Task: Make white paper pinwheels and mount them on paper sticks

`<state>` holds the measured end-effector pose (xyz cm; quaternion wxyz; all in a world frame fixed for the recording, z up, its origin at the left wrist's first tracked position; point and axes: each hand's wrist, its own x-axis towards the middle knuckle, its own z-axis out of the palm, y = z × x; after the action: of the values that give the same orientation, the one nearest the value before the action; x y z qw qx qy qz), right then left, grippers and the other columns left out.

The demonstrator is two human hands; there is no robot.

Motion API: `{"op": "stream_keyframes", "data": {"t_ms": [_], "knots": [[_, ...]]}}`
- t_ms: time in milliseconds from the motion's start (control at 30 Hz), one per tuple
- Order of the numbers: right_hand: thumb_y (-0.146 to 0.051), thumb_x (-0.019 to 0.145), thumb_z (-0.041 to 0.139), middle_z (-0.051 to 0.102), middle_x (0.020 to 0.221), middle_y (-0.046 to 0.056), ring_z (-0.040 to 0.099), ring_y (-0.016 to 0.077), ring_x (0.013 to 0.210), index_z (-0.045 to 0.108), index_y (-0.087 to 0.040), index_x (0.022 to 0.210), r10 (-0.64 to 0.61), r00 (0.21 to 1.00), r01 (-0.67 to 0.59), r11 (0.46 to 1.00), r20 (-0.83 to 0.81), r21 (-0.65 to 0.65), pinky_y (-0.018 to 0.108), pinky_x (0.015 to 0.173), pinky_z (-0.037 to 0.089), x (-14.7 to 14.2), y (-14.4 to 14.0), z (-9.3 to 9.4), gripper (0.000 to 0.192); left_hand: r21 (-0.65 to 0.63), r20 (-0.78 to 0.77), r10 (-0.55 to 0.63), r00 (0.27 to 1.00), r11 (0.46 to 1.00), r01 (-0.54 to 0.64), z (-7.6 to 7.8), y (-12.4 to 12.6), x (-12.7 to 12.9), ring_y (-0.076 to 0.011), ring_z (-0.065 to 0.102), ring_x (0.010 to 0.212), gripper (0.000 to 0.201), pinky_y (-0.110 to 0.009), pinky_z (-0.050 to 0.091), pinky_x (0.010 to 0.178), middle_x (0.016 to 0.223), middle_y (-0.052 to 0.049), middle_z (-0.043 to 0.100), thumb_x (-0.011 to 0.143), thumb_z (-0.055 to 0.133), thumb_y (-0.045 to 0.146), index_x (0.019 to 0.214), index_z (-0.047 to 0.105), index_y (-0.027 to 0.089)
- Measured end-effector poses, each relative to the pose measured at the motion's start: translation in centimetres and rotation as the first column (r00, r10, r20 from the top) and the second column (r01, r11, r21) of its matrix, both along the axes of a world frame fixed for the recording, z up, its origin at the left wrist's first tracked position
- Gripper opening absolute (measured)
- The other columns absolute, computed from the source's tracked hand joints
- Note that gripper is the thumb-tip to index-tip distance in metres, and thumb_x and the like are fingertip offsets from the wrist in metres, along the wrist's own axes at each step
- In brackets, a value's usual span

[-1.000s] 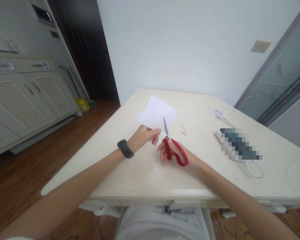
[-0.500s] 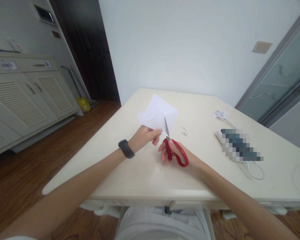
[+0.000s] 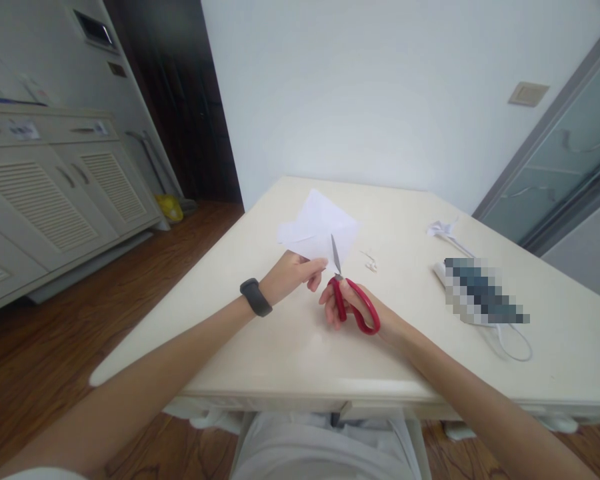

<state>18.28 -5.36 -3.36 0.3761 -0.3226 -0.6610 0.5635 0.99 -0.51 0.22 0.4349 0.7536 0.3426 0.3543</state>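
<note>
A sheet of white paper (image 3: 325, 217) is pinched at its near edge between the thumb and fingers of my left hand (image 3: 303, 270), which wears a dark band (image 3: 256, 297) at the wrist. My right hand (image 3: 347, 303) is closed on the red handles of a pair of scissors (image 3: 363, 313). The blades point away from me, and the paper lies at them, close by my left thumb. One blade shows over the paper; the other is mostly hidden beneath it.
Small white scraps (image 3: 371, 263) lie right of the paper on the cream table (image 3: 260, 353). Farther right are a white paper flower on a stem (image 3: 443, 230) and a blurred-out object (image 3: 483, 290) with a white cord loop (image 3: 517, 353). A white wall (image 3: 355, 100) stands behind the table.
The whole view has shifted slightly, so everything sits a little farther right. Both hands keep their hold on the paper and the scissors, with no clear change between them.
</note>
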Motion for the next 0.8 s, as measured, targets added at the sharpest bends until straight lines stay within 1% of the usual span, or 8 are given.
{"op": "stream_keyframes", "data": {"t_ms": [133, 300, 533, 667, 800], "knots": [[-0.061, 0.085, 0.028, 0.063, 0.069, 0.004, 0.055, 0.0115, 0.058, 0.059, -0.015, 0.092, 0.007, 1.0, -0.007, 1.0, 0.011, -0.013, 0.024, 0.053, 0.038, 0.01, -0.02, 0.02, 0.056, 0.001, -0.01, 0.004, 1.0, 1.0, -0.004, 0.06, -0.04, -0.01, -0.008, 0.039, 0.044, 0.039, -0.023, 0.032, 0.051, 0.042, 0.002, 0.046, 0.082, 0.042, 0.026, 0.044, 0.043, 0.016], [-0.064, 0.084, 0.027, 0.062, 0.069, 0.004, 0.055, 0.0121, 0.057, 0.059, -0.015, 0.092, -0.023, 0.999, 0.024, 1.0, 0.034, -0.005, 0.024, 0.053, 0.038, -0.16, 0.1, -0.17, 0.059, -0.005, -0.02, 0.004, 1.0, 1.0, -0.004, 0.14, -0.17, 0.02, -0.0084, 0.04, 0.045, 0.039, -0.023, 0.033, 0.051, 0.043, 0.002, 0.046, 0.082, 0.041, 0.027, 0.045, 0.042, 0.016], [-0.061, 0.085, 0.029, 0.062, 0.069, 0.003, 0.052, 0.01, 0.052, 0.059, -0.015, 0.091, 0.009, 1.0, -0.009, 0.999, 0.013, -0.037, 0.024, 0.052, 0.038, -0.24, -0.07, 0.21, 0.055, -0.006, -0.009, 0.001, 1.0, 1.0, -0.001, 0.2, -0.28, 0.03, -0.0078, 0.04, 0.044, 0.038, -0.022, 0.033, 0.051, 0.042, 0.002, 0.046, 0.081, 0.042, 0.026, 0.045, 0.043, 0.016], [-0.062, 0.084, 0.028, 0.062, 0.068, 0.004, 0.053, 0.0107, 0.054, 0.059, -0.015, 0.09, -0.015, 1.0, 0.015, 1.0, 0.026, -0.003, 0.024, 0.052, 0.038, -0.23, -0.14, 0.21, 0.057, -0.001, -0.02, 0.002, 1.0, 1.0, -0.002, 0.18, -0.2, 0.04, -0.0078, 0.04, 0.044, 0.039, -0.022, 0.033, 0.051, 0.042, 0.002, 0.045, 0.082, 0.042, 0.027, 0.045, 0.043, 0.016], [-0.064, 0.084, 0.026, 0.062, 0.067, 0.004, 0.055, 0.0119, 0.058, 0.059, -0.015, 0.09, -0.021, 1.0, 0.021, 1.0, 0.019, -0.001, 0.024, 0.055, 0.038, -0.24, 0.01, -0.07, 0.06, 0.007, -0.016, -0.014, 1.0, 1.0, 0.014, -0.03, -0.11, 0.04, -0.0078, 0.04, 0.044, 0.037, -0.022, 0.032, 0.051, 0.043, 0.002, 0.046, 0.082, 0.041, 0.027, 0.047, 0.042, 0.016]]}}
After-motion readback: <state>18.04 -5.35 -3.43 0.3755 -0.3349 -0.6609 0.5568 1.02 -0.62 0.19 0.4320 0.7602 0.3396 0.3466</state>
